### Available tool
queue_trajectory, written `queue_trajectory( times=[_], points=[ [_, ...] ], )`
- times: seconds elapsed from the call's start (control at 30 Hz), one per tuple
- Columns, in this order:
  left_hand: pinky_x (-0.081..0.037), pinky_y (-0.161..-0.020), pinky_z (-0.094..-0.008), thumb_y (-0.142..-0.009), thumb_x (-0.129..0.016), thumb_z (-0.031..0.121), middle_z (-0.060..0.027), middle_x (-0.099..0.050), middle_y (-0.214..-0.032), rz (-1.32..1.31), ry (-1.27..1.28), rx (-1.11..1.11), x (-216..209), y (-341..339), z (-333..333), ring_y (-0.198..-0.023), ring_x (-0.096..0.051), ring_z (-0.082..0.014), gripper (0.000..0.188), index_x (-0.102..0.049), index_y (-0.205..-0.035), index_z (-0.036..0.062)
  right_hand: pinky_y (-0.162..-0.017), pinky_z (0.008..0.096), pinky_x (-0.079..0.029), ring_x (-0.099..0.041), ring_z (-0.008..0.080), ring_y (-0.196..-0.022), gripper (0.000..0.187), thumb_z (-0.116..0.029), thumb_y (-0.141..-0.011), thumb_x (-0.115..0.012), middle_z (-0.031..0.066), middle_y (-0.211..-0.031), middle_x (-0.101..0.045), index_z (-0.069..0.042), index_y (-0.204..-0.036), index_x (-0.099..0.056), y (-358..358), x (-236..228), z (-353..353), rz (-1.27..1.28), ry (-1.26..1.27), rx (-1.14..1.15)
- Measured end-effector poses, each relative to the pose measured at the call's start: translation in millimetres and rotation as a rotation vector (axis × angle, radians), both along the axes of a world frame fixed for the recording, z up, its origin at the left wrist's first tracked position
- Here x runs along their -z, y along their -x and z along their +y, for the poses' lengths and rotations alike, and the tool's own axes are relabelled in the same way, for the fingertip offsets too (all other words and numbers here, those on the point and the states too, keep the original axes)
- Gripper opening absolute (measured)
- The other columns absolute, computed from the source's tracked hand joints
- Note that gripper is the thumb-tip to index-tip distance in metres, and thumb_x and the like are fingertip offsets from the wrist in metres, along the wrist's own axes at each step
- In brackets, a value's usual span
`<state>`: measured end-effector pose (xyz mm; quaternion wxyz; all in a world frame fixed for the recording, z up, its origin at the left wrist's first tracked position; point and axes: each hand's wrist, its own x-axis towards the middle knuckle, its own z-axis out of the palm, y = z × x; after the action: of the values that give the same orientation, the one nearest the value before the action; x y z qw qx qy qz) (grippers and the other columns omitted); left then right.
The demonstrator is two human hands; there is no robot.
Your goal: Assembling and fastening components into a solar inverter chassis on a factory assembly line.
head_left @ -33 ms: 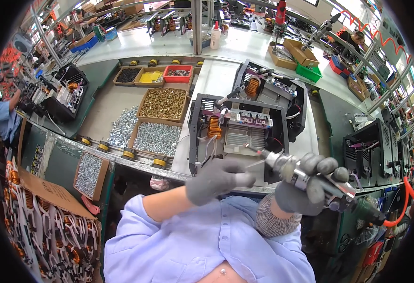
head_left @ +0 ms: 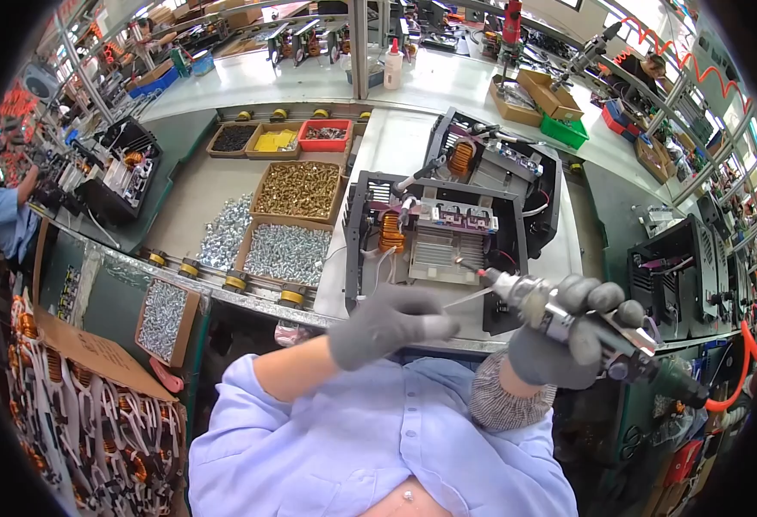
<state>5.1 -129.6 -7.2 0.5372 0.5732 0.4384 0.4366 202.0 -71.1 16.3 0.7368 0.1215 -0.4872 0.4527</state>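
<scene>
My right hand point(head_left: 568, 340), in a grey glove, is wrapped round a powered screwdriver point(head_left: 624, 349) with a red air hose. Its thin bit points up and left over the open black chassis point(head_left: 521, 250). Whether a screw sits on the tip is too small to tell. Within the chassis are a finned metal heat sink point(head_left: 439, 256), a copper coil point(head_left: 392, 231) and a board. My left hand point(head_left: 391, 326), also gloved and slightly blurred, hovers by the chassis's near edge. Its thumb and forefinger are apart, with nothing visible between them.
Silver screws fill a cardboard box point(head_left: 285, 252) left of the chassis, beside a loose pile of screws point(head_left: 226, 231). Behind it stands a box of brass-coloured fasteners point(head_left: 298, 189). A second chassis point(head_left: 544, 194) stands behind the first. A co-worker point(head_left: 8, 211) is at the far left.
My left hand has shifted slightly left. My right hand and the screwdriver have moved a little to the right. The chassis has stayed put.
</scene>
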Motion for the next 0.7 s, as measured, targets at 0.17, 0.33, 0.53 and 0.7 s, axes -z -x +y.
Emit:
queue_trajectory(
  times=[0.17,0.33,0.53,0.7],
  points=[
    [-0.049,-0.054,-0.0301,-0.084,-0.068,0.026,-0.0062,-0.066,-0.073,0.907,-0.749,-0.532,9.0,42.8,59.5,-0.061,-0.064,-0.0194,0.019,-0.072,-0.096,0.0111,-0.074,0.0335,-0.057,-0.064,0.0243,-0.091,0.050,-0.002,-0.073,-0.054,0.0128,-0.106,-0.062,-0.012,-0.122,-0.054,-16.1,-13.9,13.8,0.093,0.032,0.312],
    [-0.046,-0.047,-0.0311,-0.080,-0.069,0.037,-0.0016,-0.060,-0.062,1.284,-0.931,-0.468,29.6,62.4,126.8,-0.055,-0.061,-0.0180,0.044,-0.063,-0.119,0.0174,-0.080,0.0386,-0.056,-0.065,0.0264,-0.092,0.052,0.003,-0.074,-0.050,0.0157,-0.105,-0.062,-0.010,-0.124,-0.054,-16.6,-22.2,16.1,0.085,0.026,0.184],
    [-0.043,-0.043,-0.0323,-0.086,-0.061,0.040,0.0011,-0.053,-0.057,1.341,-1.255,-0.387,28.3,62.8,156.3,-0.051,-0.059,-0.0167,0.023,-0.064,-0.096,0.0186,-0.080,0.0402,-0.057,-0.066,0.0282,-0.090,0.054,0.005,-0.071,-0.049,0.0181,-0.107,-0.063,-0.008,-0.123,-0.055,-10.4,-34.7,33.9,0.027,-0.066,0.169],
    [-0.046,-0.047,-0.0329,-0.083,-0.063,0.046,-0.0037,-0.056,-0.064,1.473,-1.001,-0.525,28.2,49.5,165.4,-0.058,-0.060,-0.0200,0.041,-0.062,-0.104,0.0108,-0.065,0.0370,-0.061,-0.068,0.0278,-0.071,0.049,0.003,-0.064,-0.049,0.0208,-0.096,-0.065,0.000,-0.112,-0.050,6.8,-45.1,52.6,0.129,0.050,0.422]
  ],
)
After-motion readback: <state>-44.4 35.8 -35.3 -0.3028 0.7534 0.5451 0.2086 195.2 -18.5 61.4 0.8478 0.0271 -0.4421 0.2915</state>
